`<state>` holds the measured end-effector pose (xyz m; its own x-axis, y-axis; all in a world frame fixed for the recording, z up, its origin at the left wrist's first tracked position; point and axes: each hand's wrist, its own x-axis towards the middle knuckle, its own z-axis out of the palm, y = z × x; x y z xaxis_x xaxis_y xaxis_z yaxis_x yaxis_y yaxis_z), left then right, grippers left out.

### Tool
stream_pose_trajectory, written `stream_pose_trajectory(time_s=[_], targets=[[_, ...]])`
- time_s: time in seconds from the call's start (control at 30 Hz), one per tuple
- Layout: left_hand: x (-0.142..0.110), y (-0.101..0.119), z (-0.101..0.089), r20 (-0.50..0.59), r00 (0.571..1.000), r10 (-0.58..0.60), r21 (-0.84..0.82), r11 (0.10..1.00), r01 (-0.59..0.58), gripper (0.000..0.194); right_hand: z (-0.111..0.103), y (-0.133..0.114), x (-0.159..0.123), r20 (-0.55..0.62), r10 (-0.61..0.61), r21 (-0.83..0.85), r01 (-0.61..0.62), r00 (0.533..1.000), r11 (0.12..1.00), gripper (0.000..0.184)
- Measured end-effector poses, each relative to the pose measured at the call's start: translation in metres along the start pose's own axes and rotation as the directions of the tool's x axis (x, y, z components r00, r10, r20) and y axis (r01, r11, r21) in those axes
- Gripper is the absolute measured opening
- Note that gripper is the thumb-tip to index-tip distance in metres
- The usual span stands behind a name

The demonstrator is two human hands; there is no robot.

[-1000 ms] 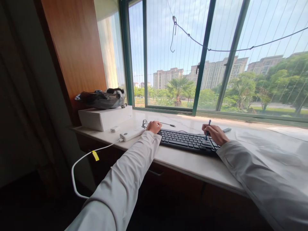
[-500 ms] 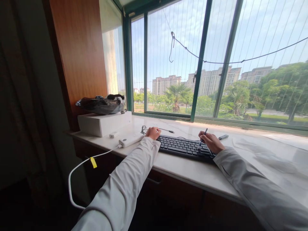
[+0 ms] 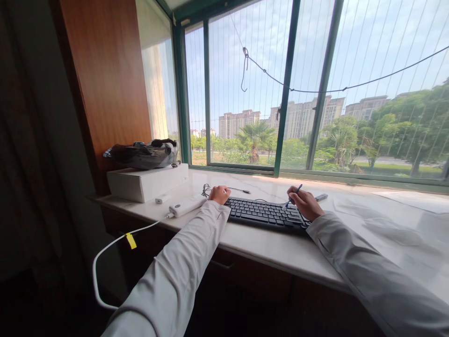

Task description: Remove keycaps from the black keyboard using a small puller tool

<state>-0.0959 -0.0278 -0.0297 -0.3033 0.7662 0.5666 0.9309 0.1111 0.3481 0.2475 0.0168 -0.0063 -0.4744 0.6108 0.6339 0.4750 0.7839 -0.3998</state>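
Note:
A black keyboard (image 3: 264,213) lies on the white marble sill (image 3: 266,245) below the window. My left hand (image 3: 219,194) rests at the keyboard's far left corner with its fingers curled into a loose fist; what is inside it does not show. My right hand (image 3: 304,202) sits over the keyboard's right end, fingers pinched on a thin blue pen-like tool (image 3: 293,195) whose tip points down at the keys. Both arms wear white sleeves.
A white power bank (image 3: 187,205) with a white cable (image 3: 115,243) and yellow tag lies left of the keyboard. Behind it stand a white box (image 3: 147,182) with a dark bag (image 3: 142,154) on top, a tangled black cord (image 3: 205,189), and a small dark stick (image 3: 321,197).
The view has tilted up and shifted slightly. My right hand has tilted the pen lower toward the keys. The left hand stays at the keyboard's corner.

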Motion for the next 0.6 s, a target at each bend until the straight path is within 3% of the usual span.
stream_pose_trajectory(time_s=[0.17,0.33,0.43,0.53,0.6], targets=[[0.001,-0.003,0.002,-0.006,1.0,0.014,0.004,1.0,-0.014,0.027,0.005,0.001,0.0,0.124,-0.045,0.019,0.043,0.991,0.999,0.02],[0.002,-0.004,0.003,-0.003,1.0,0.021,-0.005,1.0,-0.021,0.027,0.005,0.018,0.003,0.062,0.025,-0.216,-0.011,0.998,0.976,0.019],[0.001,-0.003,0.002,0.001,1.0,0.012,-0.006,1.0,-0.012,0.027,0.003,0.023,0.004,-0.005,0.002,-0.306,-0.003,1.0,0.952,0.016],[0.001,-0.002,0.0,0.005,1.0,0.004,-0.011,1.0,-0.004,0.026,0.001,0.018,0.005,-0.076,0.026,-0.237,-0.044,0.997,0.97,0.018],[0.0,-0.001,0.0,0.007,1.0,0.004,-0.012,1.0,-0.004,0.026,0.002,0.012,0.004,-0.066,0.058,-0.117,-0.065,0.996,0.991,0.019]])
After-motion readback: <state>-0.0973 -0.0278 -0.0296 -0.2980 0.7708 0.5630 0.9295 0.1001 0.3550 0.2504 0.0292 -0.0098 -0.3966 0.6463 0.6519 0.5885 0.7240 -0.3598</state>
